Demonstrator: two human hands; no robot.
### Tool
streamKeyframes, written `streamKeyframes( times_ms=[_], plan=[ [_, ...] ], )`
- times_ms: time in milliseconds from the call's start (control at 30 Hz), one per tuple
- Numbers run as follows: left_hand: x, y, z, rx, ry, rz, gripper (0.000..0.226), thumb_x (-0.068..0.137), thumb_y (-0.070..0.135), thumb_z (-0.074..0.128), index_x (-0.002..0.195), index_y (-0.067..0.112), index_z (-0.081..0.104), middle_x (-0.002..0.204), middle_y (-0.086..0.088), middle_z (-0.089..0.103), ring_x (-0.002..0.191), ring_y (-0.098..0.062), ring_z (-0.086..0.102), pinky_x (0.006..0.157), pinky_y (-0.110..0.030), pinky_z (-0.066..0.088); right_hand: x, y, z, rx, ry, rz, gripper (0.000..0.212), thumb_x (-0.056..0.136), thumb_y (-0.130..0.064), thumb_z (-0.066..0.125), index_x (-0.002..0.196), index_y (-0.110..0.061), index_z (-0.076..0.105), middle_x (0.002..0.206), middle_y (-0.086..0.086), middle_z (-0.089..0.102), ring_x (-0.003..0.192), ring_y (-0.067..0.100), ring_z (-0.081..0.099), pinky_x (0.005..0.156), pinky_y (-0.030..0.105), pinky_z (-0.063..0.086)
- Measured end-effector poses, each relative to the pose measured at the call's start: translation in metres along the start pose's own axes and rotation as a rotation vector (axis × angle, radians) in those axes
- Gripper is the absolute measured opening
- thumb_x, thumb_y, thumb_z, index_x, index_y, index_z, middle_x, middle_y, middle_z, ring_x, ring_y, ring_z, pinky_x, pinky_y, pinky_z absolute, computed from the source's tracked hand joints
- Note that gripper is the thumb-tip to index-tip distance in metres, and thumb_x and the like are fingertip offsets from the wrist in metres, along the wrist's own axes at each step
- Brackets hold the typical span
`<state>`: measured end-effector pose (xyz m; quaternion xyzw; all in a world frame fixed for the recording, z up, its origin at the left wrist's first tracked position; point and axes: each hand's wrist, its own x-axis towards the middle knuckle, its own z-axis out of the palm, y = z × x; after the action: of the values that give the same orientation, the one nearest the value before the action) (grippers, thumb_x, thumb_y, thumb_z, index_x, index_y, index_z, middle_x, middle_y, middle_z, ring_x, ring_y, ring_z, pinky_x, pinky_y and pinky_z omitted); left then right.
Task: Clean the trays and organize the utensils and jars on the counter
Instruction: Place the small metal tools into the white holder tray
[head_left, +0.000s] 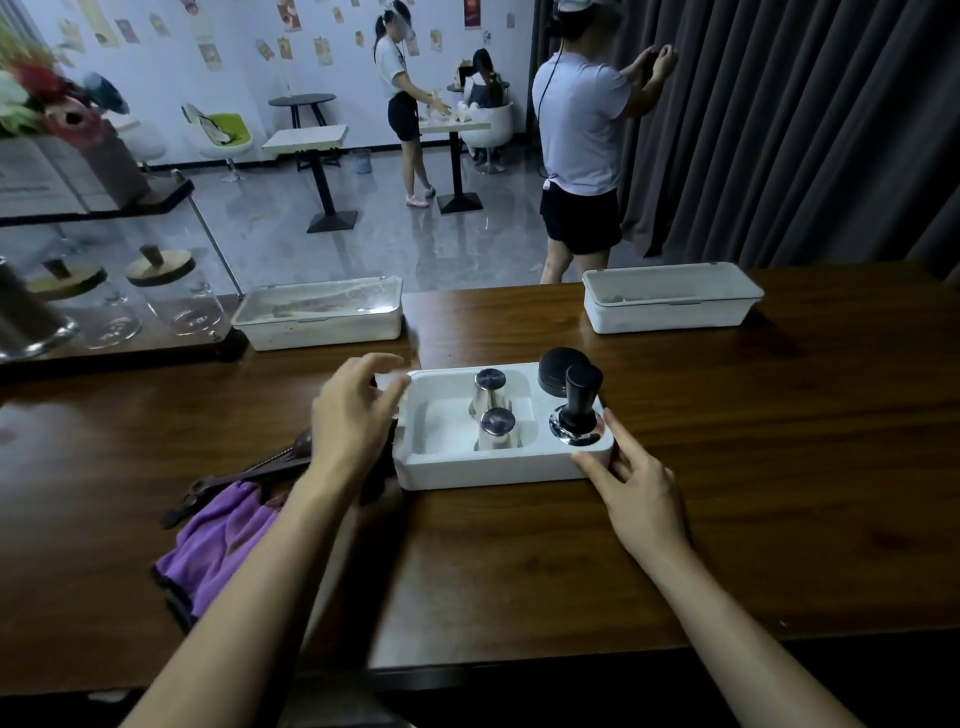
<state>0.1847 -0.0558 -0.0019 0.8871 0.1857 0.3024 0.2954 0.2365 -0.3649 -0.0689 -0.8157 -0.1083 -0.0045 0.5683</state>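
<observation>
White tray (493, 470) sits at the centre of the desk (519, 566) (tamper (578, 410) aboard). Left hand (353, 410) open at its left end; right hand (641, 486) open, fingers (617, 437) touching its right corner. Left rear tray (322, 335) shows residue: cleaning likely unfinished.

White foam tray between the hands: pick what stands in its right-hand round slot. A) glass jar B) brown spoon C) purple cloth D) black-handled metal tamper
D: the black-handled tamper with a shiny metal base stands upright in the right slot of the white foam tray.
</observation>
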Motion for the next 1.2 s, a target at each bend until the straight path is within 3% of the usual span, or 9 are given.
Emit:
streamKeyframes(
  times_ms=[100,200,400,533,633,733,800,900,1200],
  plan=[
    [0.021,-0.026,-0.008,0.128,-0.030,-0.113,0.018,0.090,0.037,0.069,0.107,0.034,0.073,0.102,0.011,0.073,0.099,-0.017,0.068,0.082,-0.035,0.050,0.002,0.003,0.001,0.014,-0.001,0.014,0.071,0.087,-0.040,0.074,0.150,-0.039,0.040,0.149,-0.003,0.050,0.132,0.017,0.053,0.104,0.042,0.051],
    [0.034,-0.042,-0.008,0.217,-0.132,-0.179,0.024,0.090,0.040,0.069,0.112,0.035,0.073,0.101,0.009,0.076,0.104,-0.024,0.068,0.079,-0.034,0.046,0.002,0.004,0.001,0.035,0.000,0.030,0.071,0.086,-0.039,0.075,0.149,-0.041,0.041,0.149,-0.003,0.050,0.130,0.017,0.055,0.104,0.041,0.052],
    [0.041,-0.057,0.001,0.403,-0.247,-0.078,0.027,0.101,0.029,0.060,0.124,0.035,0.073,0.116,-0.004,0.076,0.109,-0.034,0.067,0.074,-0.035,0.044,0.002,0.003,0.001,0.035,-0.004,0.025,0.073,0.085,-0.039,0.075,0.149,-0.039,0.041,0.149,-0.003,0.050,0.131,0.017,0.054,0.103,0.040,0.052],
    [0.039,-0.065,0.001,0.374,-0.319,-0.045,0.051,0.089,0.002,0.055,0.123,0.037,0.073,0.109,0.001,0.078,0.112,-0.025,0.069,0.073,-0.033,0.048,0.002,0.000,0.001,0.063,0.000,0.027,0.072,0.085,-0.036,0.076,0.149,-0.036,0.044,0.144,-0.008,0.054,0.126,0.008,0.053,0.097,0.015,0.048],
    [0.039,-0.068,-0.001,0.365,-0.355,-0.014,0.055,0.088,0.001,0.055,0.124,0.040,0.072,0.108,0.002,0.078,0.110,-0.025,0.069,0.076,-0.036,0.052,0.002,0.000,0.001,0.057,0.003,0.029,0.071,0.085,-0.035,0.077,0.149,-0.035,0.044,0.143,-0.009,0.054,0.125,0.005,0.053,0.094,0.009,0.046],
    [0.039,-0.069,-0.001,0.316,-0.339,-0.006,0.028,0.098,0.029,0.064,0.122,0.039,0.073,0.113,0.001,0.077,0.108,-0.028,0.069,0.078,-0.038,0.050,0.002,0.000,0.001,0.050,0.005,0.020,0.071,0.086,-0.035,0.076,0.149,-0.035,0.044,0.144,-0.008,0.054,0.126,0.005,0.053,0.099,0.018,0.048],
    [0.040,-0.067,0.000,0.273,-0.343,-0.042,0.029,0.094,0.046,0.067,0.121,0.037,0.074,0.112,-0.001,0.076,0.108,-0.029,0.068,0.082,-0.038,0.049,0.002,0.000,0.001,0.048,0.007,0.019,0.071,0.086,-0.033,0.076,0.149,-0.036,0.043,0.143,-0.012,0.051,0.128,0.010,0.053,0.103,0.027,0.050],
    [0.041,-0.062,0.003,0.241,-0.358,-0.112,0.040,0.085,0.057,0.072,0.120,0.036,0.073,0.107,0.003,0.076,0.105,-0.026,0.067,0.082,-0.037,0.049,0.002,0.000,0.001,0.046,0.010,0.013,0.071,0.086,-0.032,0.076,0.148,-0.037,0.044,0.141,-0.016,0.049,0.128,0.010,0.053,0.104,0.029,0.049],
    [0.040,-0.050,0.002,0.257,-0.250,-0.190,0.043,0.085,0.038,0.067,0.127,0.035,0.065,0.106,0.007,0.077,0.111,-0.027,0.065,0.091,-0.040,0.047,0.004,0.006,0.001,0.034,0.001,0.030,0.073,0.084,-0.038,0.076,0.149,-0.040,0.042,0.150,-0.004,0.049,0.132,0.018,0.053,0.104,0.040,0.051]
  ],
)
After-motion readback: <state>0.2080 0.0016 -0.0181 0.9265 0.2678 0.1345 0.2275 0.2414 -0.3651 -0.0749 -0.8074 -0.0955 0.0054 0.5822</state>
